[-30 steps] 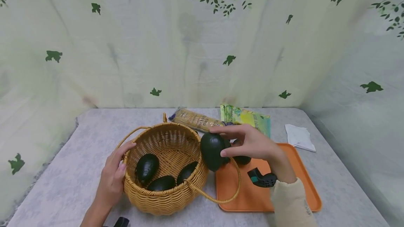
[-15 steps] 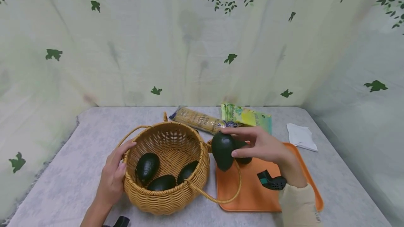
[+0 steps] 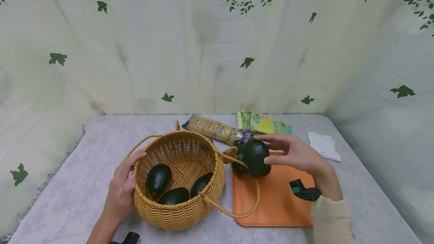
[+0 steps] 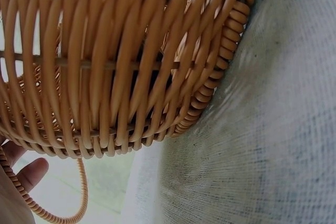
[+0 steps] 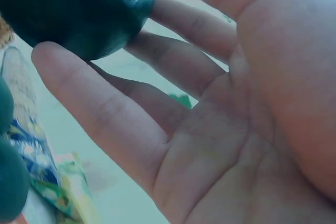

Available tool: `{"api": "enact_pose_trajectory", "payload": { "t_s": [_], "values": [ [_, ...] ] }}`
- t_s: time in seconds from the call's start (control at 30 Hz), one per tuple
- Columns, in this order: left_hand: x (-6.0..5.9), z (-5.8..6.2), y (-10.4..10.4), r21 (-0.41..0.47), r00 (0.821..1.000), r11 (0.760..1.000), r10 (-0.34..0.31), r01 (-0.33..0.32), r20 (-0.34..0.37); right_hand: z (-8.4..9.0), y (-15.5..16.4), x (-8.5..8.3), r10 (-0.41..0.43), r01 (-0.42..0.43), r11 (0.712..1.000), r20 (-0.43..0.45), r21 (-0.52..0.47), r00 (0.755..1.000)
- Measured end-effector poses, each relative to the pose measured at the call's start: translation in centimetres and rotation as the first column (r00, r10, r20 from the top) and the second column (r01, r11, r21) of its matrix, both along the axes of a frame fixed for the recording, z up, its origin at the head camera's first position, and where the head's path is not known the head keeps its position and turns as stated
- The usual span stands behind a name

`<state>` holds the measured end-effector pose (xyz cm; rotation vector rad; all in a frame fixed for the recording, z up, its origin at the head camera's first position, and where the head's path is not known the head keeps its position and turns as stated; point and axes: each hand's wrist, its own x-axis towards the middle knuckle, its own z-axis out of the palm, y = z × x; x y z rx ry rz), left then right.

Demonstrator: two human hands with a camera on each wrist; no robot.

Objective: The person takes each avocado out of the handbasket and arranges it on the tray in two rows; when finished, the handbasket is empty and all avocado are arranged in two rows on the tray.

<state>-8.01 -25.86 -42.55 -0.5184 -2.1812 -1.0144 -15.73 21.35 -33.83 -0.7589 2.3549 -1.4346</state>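
Backdrop: pale sheet (image 3: 190, 70) printed with green leaves, behind the table and down its sides.
Table: mottled grey cloth (image 3: 84, 172), fringed along its left edge.
Basket (image 3: 169, 214): woven wicker on the cloth, probably light and slightly springy, so its rim seems the place to steady it; one handle (image 3: 237, 216) loops over the tray.
Tray (image 3: 271, 202): orange, to the basket's right.
Packets: noodle pack (image 3: 211, 128) and green pouch (image 3: 264, 123), at the back.
Left hand (image 3: 123, 183): grips the basket's left rim.
Right hand (image 3: 291, 157): grasps one avocado from its right side, between thumb and fingers.
Held avocado (image 3: 256, 156): above the tray's far left corner, narrow end down. Likely firm and fairly heavy for its size, its glossy skin perhaps slippery; an opposed hold round the broad middle should suit, gentle enough not to bruise it.
Loose avocados: three avocados (image 3: 159, 179) lie inside the basket; another avocado (image 3: 239, 168) shows behind the held one, partly hidden.
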Motion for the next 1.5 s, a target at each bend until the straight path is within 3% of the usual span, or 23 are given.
{"api": "enact_pose_trajectory", "payload": {
  "t_s": [0.53, 0.9, 1.13, 1.5],
  "values": [
    [-0.1, -0.1, 0.0, -0.014, 1.000, 1.000, 0.005, -0.004, 0.017, -1.6, 4.2, -0.8, -0.149, 0.151, 0.984, -0.033, 0.098, 0.988],
    [0.0, -0.1, 0.0, -0.002, 1.000, 1.000, 0.005, -0.005, 0.024, -3.0, 6.0, -1.4, -0.186, 0.189, 0.973, -0.037, 0.131, 0.982],
    [-0.1, 0.0, -0.1, -0.016, 1.000, 1.000, 0.002, -0.002, 0.000, -3.9, 6.6, -1.8, -0.232, 0.228, 0.961, 0.009, 0.154, 0.973],
    [-0.1, -0.1, -0.1, -0.012, 1.000, 1.000, 0.002, -0.002, 0.002, -5.3, 6.6, -2.6, -0.221, 0.208, 0.962, 0.055, 0.179, 0.974]
  ]
}}
